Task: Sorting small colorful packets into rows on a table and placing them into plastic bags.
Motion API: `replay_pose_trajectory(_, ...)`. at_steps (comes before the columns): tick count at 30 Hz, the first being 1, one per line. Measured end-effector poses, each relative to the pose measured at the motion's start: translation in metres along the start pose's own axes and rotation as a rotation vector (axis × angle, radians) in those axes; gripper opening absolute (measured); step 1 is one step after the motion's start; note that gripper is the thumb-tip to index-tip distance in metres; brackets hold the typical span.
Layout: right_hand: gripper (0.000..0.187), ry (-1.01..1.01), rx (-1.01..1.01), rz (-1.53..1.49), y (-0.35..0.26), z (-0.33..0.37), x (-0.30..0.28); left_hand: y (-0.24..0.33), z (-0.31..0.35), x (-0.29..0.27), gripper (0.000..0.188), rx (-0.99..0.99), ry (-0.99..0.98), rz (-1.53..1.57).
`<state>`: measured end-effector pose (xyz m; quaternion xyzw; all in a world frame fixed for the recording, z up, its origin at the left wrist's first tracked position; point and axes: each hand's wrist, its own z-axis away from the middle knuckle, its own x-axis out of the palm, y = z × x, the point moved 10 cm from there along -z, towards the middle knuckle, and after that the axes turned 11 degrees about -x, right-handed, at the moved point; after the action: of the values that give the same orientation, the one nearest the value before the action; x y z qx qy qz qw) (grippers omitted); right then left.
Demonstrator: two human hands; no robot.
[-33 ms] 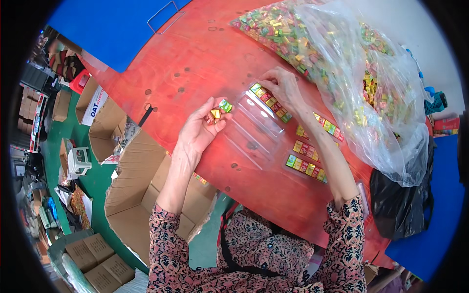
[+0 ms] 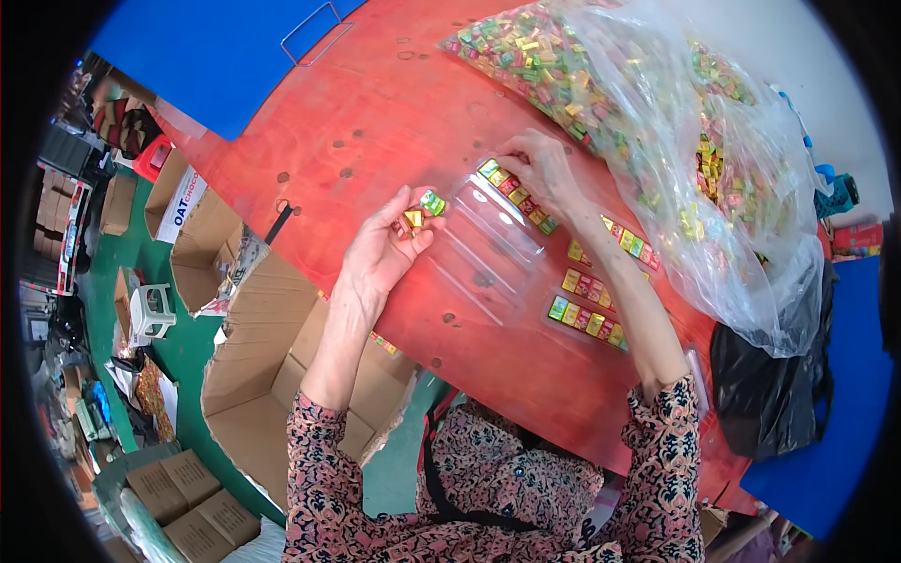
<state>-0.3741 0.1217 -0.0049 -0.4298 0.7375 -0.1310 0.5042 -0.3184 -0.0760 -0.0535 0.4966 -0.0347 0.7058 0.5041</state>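
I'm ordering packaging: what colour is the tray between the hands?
The tray is clear and colourless, best in head view.

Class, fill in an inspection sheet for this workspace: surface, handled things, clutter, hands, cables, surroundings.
Surface: red wooden table, dark spots.
Handled things: clear plastic grooved tray, one row of small multicoloured blocks along its right side; more filled rows beyond.
Clutter: big clear plastic bag of similar blocks; black plastic bag.
Hands: left hand holds a green block and a gold block; right hand at the row's far end, grip unclear.
Cables: nothing seen clearly.
Surroundings: green floor, open brown cardboard box, white plastic stool.
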Motion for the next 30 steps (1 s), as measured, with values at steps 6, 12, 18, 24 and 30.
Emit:
replay_pose_trajectory(6,0.017,0.009,-0.099,0.115,-0.024,-0.001,-0.025,0.000,-0.001,0.006,0.037,0.021,-0.007,0.023)
replay_pose_trajectory(12,0.017,-0.014,0.171,-0.438,-0.059,0.014,-0.037,-0.018,0.006,0.033,0.044,-0.028,-0.147,0.046)
replay_pose_trajectory(18,0.020,-0.174,0.012,-0.178,-0.101,0.056,-0.045,-0.077,0.001,0.076,0.048,-0.182,-0.299,0.121)
replay_pose_trajectory(24,0.018,-0.136,-0.062,-0.149,-0.108,0.087,-0.053,-0.105,0.013,0.091,0.053,-0.257,-0.388,0.185)
replay_pose_trajectory(30,0.014,-0.088,0.200,-0.503,-0.088,0.114,-0.066,-0.117,0.028,0.105,0.046,-0.231,-0.267,0.033)
